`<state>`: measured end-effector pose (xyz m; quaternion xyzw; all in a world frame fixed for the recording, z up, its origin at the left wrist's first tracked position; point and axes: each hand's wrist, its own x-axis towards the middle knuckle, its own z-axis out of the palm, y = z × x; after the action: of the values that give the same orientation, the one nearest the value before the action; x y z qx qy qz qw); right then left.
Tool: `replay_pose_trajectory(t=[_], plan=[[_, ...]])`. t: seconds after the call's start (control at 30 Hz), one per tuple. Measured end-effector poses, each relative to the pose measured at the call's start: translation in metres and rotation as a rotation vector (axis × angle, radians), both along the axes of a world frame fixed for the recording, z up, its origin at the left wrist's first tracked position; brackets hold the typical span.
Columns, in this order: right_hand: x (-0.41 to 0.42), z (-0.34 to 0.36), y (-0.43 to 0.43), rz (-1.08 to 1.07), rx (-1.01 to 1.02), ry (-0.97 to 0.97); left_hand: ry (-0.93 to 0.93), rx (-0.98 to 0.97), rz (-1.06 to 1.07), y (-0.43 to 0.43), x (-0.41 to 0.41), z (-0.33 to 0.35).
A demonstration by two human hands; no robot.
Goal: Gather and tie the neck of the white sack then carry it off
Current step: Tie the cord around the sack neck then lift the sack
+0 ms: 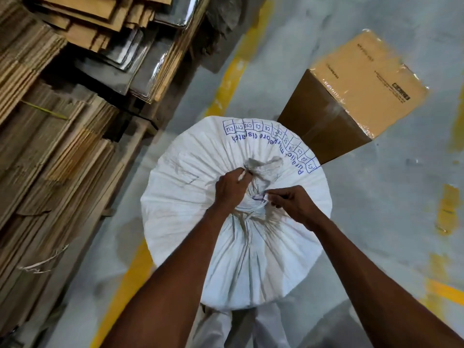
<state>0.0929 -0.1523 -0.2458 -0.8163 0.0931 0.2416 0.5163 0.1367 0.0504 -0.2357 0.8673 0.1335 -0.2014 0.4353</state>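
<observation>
A full white woven sack (190, 222) with blue print stands upright on the floor right below me. Its neck (252, 209) is bunched into a tight gather at the top centre, with a white tie wound around it. My left hand (229, 190) is closed around the gathered neck from the left and pinches a strand of the tie. My right hand (295, 204) pinches the other end of the tie at the right side of the neck. The ruffled mouth of the sack (263, 169) pokes out above the gather, beyond my fingers.
A taped brown cardboard box (351, 101) stands just beyond the sack to the right. Tall stacks of flattened cardboard (50, 159) fill the left side. The grey floor (376, 197) carries worn yellow lines (232, 79). My white trouser legs show under the sack.
</observation>
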Motion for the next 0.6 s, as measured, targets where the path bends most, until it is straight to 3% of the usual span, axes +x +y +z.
replay_pose_trajectory(t=[0.1, 0.2, 0.3, 0.4, 0.5, 0.6], plan=[[0.005, -0.001, 0.001, 0.086, -0.084, -0.022, 0.075, 0.015, 0.031, 0.003, -0.009, -0.005], [-0.001, 0.002, 0.018, 0.000, -0.083, -0.119, 0.063, 0.075, 0.090, 0.011, -0.012, -0.007], [-0.006, 0.011, 0.044, -0.101, 0.064, -0.226, -0.025, 0.163, 0.085, 0.001, -0.013, 0.003], [0.001, 0.028, 0.062, -0.064, 0.073, -0.090, -0.054, 0.176, 0.016, -0.015, -0.019, 0.018], [0.002, 0.034, 0.069, 0.030, -0.068, -0.042, -0.052, 0.069, 0.084, -0.017, -0.027, 0.032], [0.000, 0.025, 0.074, 0.030, -0.249, -0.149, -0.012, -0.205, 0.154, -0.007, -0.039, 0.033]])
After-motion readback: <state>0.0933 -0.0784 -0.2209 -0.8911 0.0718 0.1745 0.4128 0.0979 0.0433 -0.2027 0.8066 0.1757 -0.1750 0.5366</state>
